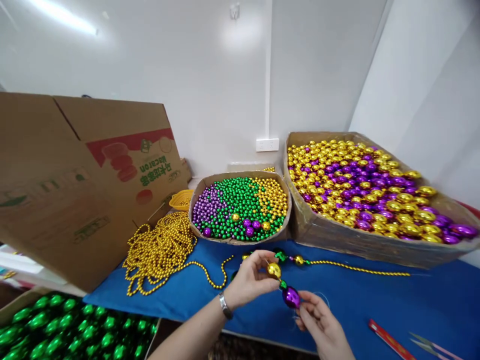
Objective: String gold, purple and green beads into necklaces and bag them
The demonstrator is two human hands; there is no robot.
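My left hand (249, 282), with a metal band at the wrist, pinches a large shiny gold bead (274, 270) between thumb and fingers. Strung beside it come a small green bead (283, 284) and a large purple bead (291, 297). At the lower end of the purple bead, my right hand (320, 322) is closed on it with thumb and fingertips. A thin clear thread curls near the right fingers. Behind the hands, a strand with a green bead (280, 256), a gold bead (299, 260) and a length of small gold beads (352, 267) stretches right across the blue cloth.
A carton of small beads (240, 242) stands behind my hands, with a bigger carton of gold and purple beads (348, 245) to its right. Gold bead chains (161, 250) are heaped left. Snips (431, 345) and a red strip-like object (390, 340) lie front right. Green beads (75, 325) fill a box lower left.
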